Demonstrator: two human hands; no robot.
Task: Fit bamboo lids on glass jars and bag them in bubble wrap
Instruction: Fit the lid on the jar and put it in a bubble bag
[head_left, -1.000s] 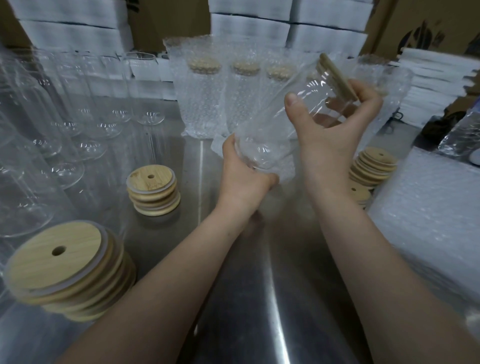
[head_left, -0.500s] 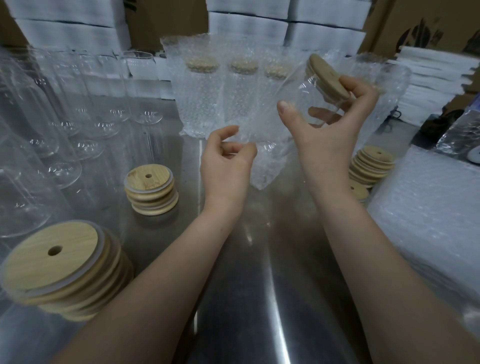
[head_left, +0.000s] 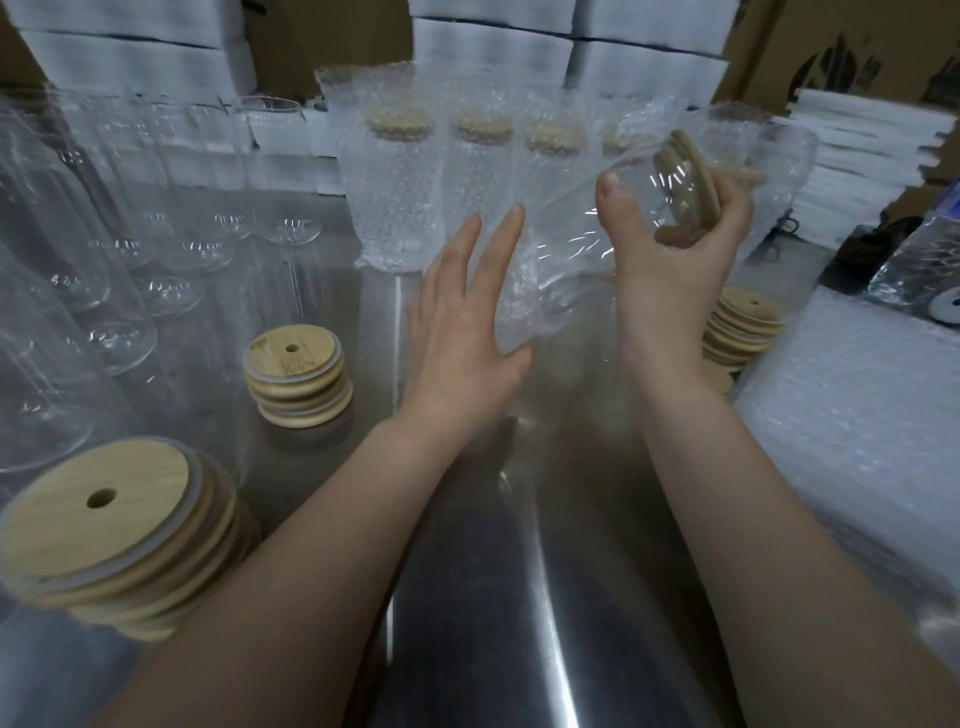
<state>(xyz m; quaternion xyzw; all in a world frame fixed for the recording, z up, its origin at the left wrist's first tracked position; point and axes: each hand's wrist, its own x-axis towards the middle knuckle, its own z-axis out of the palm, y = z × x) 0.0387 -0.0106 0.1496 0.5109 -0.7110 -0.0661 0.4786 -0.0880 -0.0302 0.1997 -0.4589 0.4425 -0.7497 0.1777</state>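
Moved: your left hand (head_left: 462, 332) opened, fingers straight, left of the jar (head_left: 644, 200), likely steadying its bubble bag (head_left: 540, 296).
Right hand (head_left: 675, 260): clamped at the jar's lid (head_left: 688, 179), tilting it bagward.

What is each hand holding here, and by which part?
The right hand grips the lidded jar at its lid end; the left hand is open, holding nothing.
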